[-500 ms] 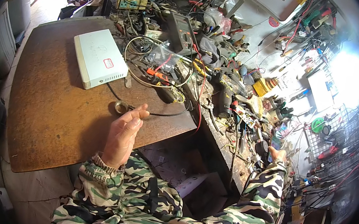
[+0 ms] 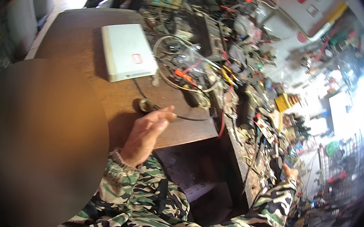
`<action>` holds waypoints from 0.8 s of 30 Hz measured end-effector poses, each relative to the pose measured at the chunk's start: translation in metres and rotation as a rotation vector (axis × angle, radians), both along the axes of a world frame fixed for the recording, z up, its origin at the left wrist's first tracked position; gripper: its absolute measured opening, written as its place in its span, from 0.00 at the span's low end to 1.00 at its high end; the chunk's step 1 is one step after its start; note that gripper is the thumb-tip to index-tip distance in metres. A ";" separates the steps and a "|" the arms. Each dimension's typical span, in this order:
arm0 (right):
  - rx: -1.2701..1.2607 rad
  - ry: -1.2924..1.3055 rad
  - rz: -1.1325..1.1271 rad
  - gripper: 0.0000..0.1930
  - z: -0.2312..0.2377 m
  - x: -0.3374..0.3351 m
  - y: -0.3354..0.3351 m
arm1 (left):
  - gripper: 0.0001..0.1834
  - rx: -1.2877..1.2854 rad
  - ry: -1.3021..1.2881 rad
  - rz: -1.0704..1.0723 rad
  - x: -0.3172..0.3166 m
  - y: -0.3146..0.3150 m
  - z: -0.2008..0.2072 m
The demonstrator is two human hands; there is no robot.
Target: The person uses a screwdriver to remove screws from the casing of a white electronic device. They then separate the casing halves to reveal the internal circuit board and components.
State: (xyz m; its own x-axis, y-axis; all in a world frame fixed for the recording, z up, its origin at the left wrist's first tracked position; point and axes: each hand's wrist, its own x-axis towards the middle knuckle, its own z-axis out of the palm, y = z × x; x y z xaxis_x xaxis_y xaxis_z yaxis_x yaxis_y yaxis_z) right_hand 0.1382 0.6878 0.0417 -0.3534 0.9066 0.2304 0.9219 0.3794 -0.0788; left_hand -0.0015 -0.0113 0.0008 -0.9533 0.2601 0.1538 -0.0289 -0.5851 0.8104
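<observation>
Head view shows our left hand [image 2: 143, 137], fingers loose and empty, beside the ring [image 2: 146, 105] left of centre, seemingly light, stiff, best pinched by its rim; our right hand's [image 2: 290, 171] hold, right of frame, we cannot tell.

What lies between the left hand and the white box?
In the head view, a small round metallic piece and a dark cable lie on the brown tabletop.

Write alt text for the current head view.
A person's left hand is beside a small round object on a brown table, the right hand by a tool-cluttered workbench. A white box lies on the table; camouflage sleeves cover both arms. A blurred patch hides the lower left.
</observation>
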 end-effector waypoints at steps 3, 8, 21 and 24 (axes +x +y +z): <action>0.070 0.143 0.106 0.35 -0.003 0.049 0.047 | 0.20 -0.088 0.054 -0.009 0.002 0.010 -0.002; 0.004 0.012 0.113 0.49 0.029 0.052 0.056 | 0.23 -0.103 0.134 -0.048 -0.002 0.016 -0.001; 0.013 1.064 1.304 0.19 0.180 -0.065 -0.390 | 0.18 -0.162 0.799 0.528 0.072 -0.087 0.087; 0.346 1.125 1.928 0.19 0.198 -0.056 -0.456 | 0.24 -0.235 1.211 0.595 0.128 -0.165 0.156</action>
State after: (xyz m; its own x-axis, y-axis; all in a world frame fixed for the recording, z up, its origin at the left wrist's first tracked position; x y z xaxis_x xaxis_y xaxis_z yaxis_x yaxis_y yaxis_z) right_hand 0.0822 0.2320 0.2398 -0.1356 -0.3521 0.9261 -0.7999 0.5904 0.1073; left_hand 0.1261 -0.1763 0.1571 -0.2310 -0.0024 0.9729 0.9675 -0.1066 0.2295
